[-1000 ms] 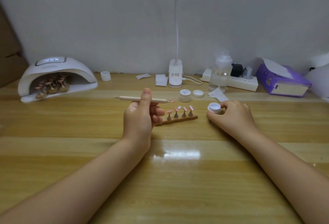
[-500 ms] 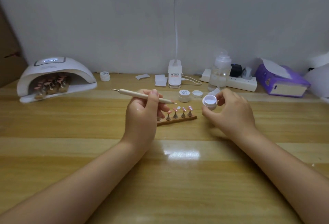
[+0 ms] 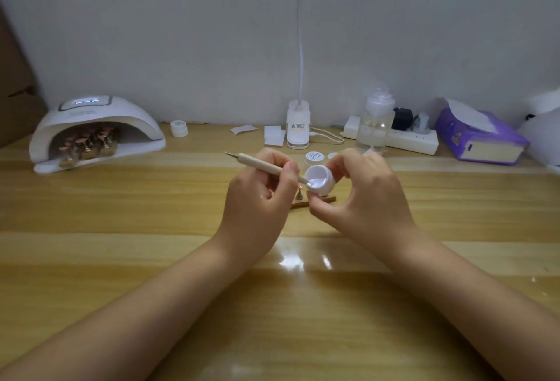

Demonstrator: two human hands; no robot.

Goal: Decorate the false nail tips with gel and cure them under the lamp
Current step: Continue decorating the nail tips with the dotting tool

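Observation:
My left hand [image 3: 260, 195] grips a wooden dotting tool [image 3: 260, 164], its tip dipped into a small open white gel pot [image 3: 320, 181]. My right hand [image 3: 360, 195] pinches that pot, tilted toward me, above the table. Behind the hands lies a wooden strip of nail tips on stands [image 3: 303, 200], mostly hidden. The white curing lamp [image 3: 97, 126] sits at the far left, its display lit, with several nail tips on stands inside.
A closed gel pot [image 3: 313, 158] and a loose lid [image 3: 332, 155] lie just behind my hands. Another pot [image 3: 178, 128], paper wipes [image 3: 274, 135], a white desk-lamp base [image 3: 298, 126], a pump bottle [image 3: 375, 123], a power strip [image 3: 412, 139] and a purple tissue box [image 3: 481, 138] line the wall.
My right hand lifted the open pot off the table and brought it left, tilted. My left hand swung the tool's tip down into the pot.

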